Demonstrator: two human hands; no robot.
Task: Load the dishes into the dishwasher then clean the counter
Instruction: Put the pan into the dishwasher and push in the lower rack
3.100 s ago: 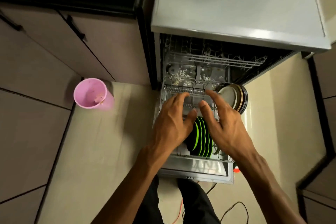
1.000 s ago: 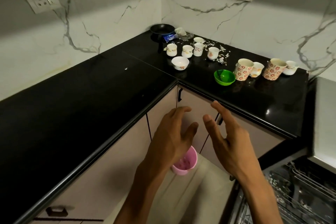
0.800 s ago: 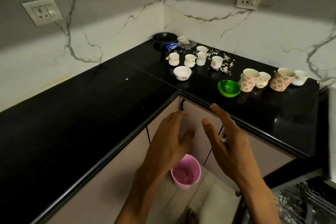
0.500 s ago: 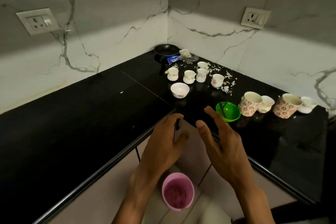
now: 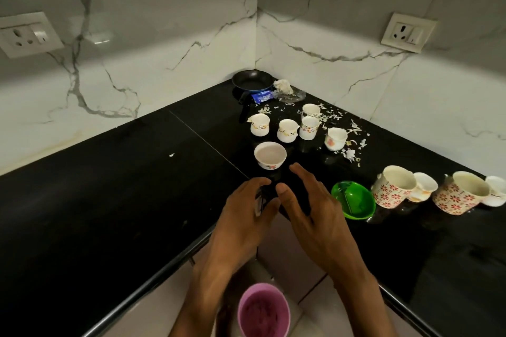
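My left hand (image 5: 241, 224) and my right hand (image 5: 315, 216) hover side by side over the inner corner of the black counter (image 5: 109, 200), fingers spread and holding nothing. Just beyond my fingertips stands a small white bowl (image 5: 270, 155). A green bowl (image 5: 353, 200) sits right of my right hand. Several small white cups (image 5: 287, 130) stand further back among white scraps (image 5: 353, 145). Two large flowered mugs (image 5: 393, 186) (image 5: 460, 192) stand at the right, each with a small cup beside it. The dishwasher is out of view.
A black pan (image 5: 252, 81), a blue wrapper (image 5: 261, 96) and crumpled plastic (image 5: 287, 90) lie in the far corner. A pink bucket (image 5: 262, 312) stands on the floor below my wrists. Marble walls with sockets (image 5: 406, 33) back the counter.
The view swung up from the open dishwasher to the counter corner. Both hands moved forward over the counter edge toward the white bowl, still holding nothing.
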